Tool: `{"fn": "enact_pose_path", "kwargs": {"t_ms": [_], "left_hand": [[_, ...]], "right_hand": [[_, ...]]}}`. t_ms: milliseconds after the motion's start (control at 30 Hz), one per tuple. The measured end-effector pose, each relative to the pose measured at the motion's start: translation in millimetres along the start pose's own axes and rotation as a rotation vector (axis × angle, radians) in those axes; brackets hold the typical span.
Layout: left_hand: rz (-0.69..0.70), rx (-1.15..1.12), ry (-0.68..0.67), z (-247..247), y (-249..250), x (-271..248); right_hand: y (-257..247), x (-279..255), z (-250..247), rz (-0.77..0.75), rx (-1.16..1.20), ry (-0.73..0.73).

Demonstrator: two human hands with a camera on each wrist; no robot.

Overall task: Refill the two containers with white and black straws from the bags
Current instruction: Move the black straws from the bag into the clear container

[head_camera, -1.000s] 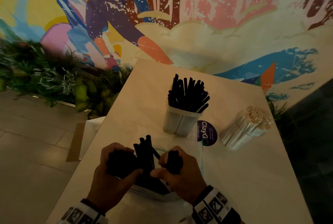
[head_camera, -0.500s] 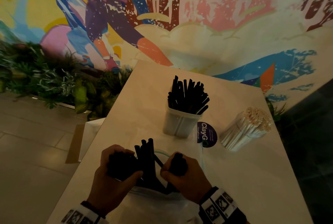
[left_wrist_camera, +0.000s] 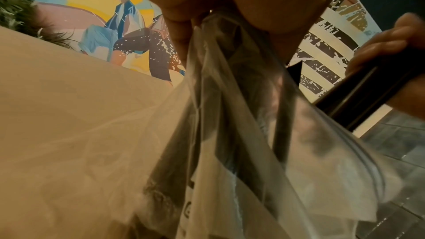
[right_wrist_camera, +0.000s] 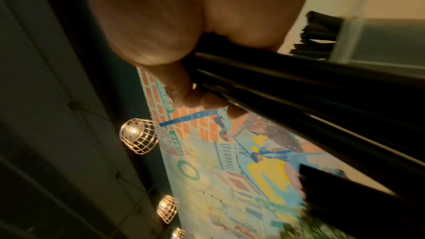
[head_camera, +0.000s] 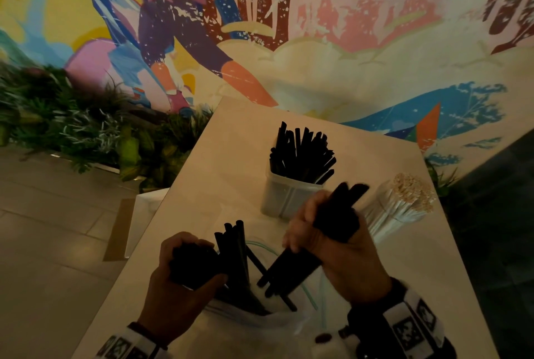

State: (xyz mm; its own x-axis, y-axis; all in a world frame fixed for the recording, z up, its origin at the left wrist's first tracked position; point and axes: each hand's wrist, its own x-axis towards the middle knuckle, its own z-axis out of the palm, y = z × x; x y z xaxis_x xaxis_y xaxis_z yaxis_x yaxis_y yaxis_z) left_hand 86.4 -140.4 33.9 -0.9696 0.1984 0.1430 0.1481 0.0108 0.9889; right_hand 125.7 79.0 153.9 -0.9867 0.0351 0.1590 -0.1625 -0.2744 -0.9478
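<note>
Black straws (head_camera: pixel 332 222) lifted from bag (head_camera: pixel 260 318) since before | hands: right (head_camera: pixel 341 251) clamped on them, left (head_camera: pixel 185 286) grips bag

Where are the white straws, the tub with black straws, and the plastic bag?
white straws (head_camera: pixel 404 202), head view, on the middle of the bundle.
tub (head_camera: pixel 284 199), head view, on its front wall.
bag (left_wrist_camera: pixel 241 134), left wrist view, on its clear plastic side.

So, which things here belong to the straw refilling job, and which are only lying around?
Belong to the job:
- right hand, gripping black straws
- left hand, holding the plastic bag
- container of black straws
- white straws

Only around:
- plants
- mural
</note>
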Motion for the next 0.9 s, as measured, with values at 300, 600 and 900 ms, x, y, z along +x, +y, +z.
{"fn": "enact_pose_path", "kwargs": {"t_ms": [300,600,900], "left_hand": [[-0.002,0.005,-0.011,0,1,-2],[-0.013,0.007,0.007,-2,1,-3],[-0.003,0.069,0.013,-3,-2,-4]], "right_hand": [[-95,75,-12,-0.818,-0.291,0.362],[-17,125,-47,-0.543,-0.364,0.603],[29,123,-81,-0.221,-1.044,0.706]]}}
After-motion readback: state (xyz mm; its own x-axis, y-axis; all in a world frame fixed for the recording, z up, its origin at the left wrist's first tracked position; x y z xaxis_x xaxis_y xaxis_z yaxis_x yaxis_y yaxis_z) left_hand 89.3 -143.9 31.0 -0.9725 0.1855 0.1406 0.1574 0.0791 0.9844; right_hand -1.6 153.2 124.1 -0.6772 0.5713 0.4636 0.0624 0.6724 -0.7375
